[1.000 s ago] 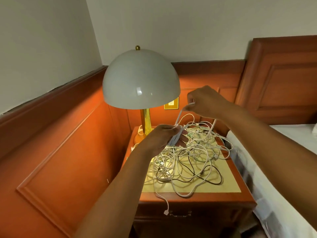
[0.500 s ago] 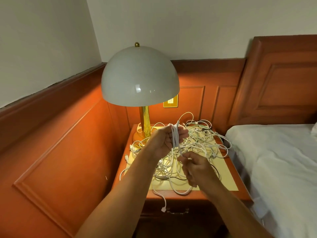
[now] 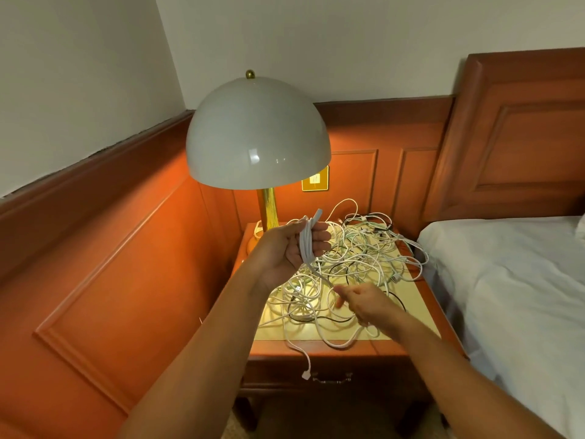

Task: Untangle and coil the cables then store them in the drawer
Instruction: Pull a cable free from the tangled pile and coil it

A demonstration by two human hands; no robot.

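My left hand (image 3: pixel 285 251) is raised over the nightstand, palm towards me, and grips a small coil of white cable (image 3: pixel 306 243) wound across its fingers. One strand runs from the coil down and right to my right hand (image 3: pixel 364 301), which is blurred and pinches that strand at its fingertips, low over the tabletop. Beneath both hands lies a tangled heap of cables (image 3: pixel 361 261), mostly white with a few black ones. A white plug end (image 3: pixel 306 374) hangs over the front edge beside the drawer's metal handle (image 3: pixel 332 377). The drawer front looks closed.
A lamp with a white dome shade (image 3: pixel 258 134) and brass stem stands at the back left of the nightstand (image 3: pixel 319 348). Wood wall panelling closes in the left and back. The bed's white sheet (image 3: pixel 506 280) and headboard (image 3: pixel 522 137) adjoin the right side.
My right hand swung from high behind the left hand down to in front of it, laying another turn of cable on the coil. My left hand turned its palm more towards me.
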